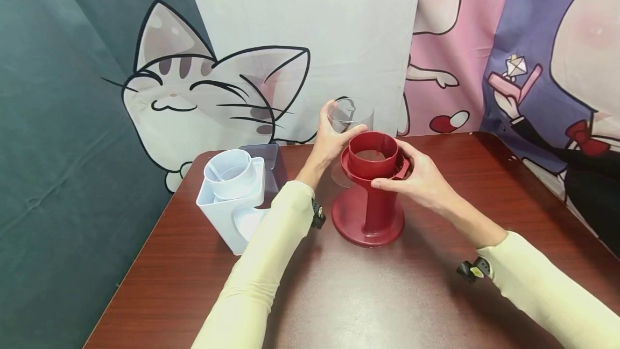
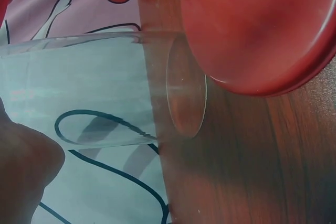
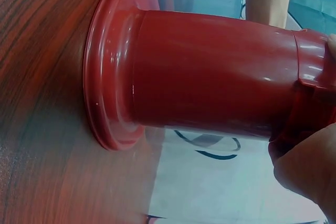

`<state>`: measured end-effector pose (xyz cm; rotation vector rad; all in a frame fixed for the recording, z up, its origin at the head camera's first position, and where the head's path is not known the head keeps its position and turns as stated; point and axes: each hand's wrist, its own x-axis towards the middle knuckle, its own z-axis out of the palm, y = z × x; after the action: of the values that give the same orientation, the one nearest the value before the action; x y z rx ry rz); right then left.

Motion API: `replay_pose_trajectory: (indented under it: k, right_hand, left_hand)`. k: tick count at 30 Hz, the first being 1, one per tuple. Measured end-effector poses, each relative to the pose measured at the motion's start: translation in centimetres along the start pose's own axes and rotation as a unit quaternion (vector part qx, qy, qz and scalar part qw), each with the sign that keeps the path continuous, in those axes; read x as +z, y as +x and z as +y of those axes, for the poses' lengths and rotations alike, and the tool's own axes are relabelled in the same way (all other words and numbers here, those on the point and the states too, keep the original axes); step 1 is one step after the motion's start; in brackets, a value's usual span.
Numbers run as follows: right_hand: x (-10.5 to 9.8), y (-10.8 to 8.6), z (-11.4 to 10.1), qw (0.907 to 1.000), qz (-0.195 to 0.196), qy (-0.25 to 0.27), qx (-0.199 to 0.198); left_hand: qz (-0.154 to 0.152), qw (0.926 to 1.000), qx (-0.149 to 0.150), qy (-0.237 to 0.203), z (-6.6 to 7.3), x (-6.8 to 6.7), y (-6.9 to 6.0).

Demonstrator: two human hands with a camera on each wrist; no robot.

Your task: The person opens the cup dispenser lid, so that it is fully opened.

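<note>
My left hand point(image 1: 331, 141) grips a clear plastic cylinder point(image 1: 357, 113) near its upper rim, thumb across the near side. Its round lower end appears beside the red base in the left wrist view; whether it touches the table I cannot tell. In front of it, a red stand point(image 1: 380, 211) with a wide round base is upright on the table. A red ring-shaped piece point(image 1: 373, 168) sits at the stand's top. Around that top my right hand point(image 1: 422, 178) curls, thumb on the near side and the other fingers partly hidden behind.
To the left stands a white angular container point(image 1: 225, 226) with a white cup point(image 1: 230, 174) in its top. A dark translucent bin point(image 1: 275, 163) is just behind it. The brown table point(image 1: 349, 295) reaches back to a printed cloth backdrop point(image 1: 310, 9).
</note>
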<state>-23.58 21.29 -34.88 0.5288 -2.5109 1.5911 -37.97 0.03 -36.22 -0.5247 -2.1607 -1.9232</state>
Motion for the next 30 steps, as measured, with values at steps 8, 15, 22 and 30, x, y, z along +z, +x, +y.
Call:
replay_pose_trajectory:
  k: [8,15,22,30]
  right_hand:
    - [-0.2,0.1,0.0,0.9999,-0.006,-0.002,0.009]
    - [-0.5,0.0,0.1,0.9999,-0.009,-0.004,0.01]
    - [-0.6,0.0,0.1,1.0,-0.007,-0.001,0.004]
    - [-0.5,-0.1,0.3,0.9998,0.0,0.017,-0.009]
  left_hand:
    - [-0.004,0.9997,-0.023,0.006,0.2,-0.2,-0.5]
    - [0.02,0.9995,-0.023,0.009,0.1,0.1,-2.1]
    - [0.06,0.9967,-0.045,0.032,0.9,0.1,-4.0]
    - [0.075,0.9889,-0.083,0.098,2.1,-1.3,-6.7]
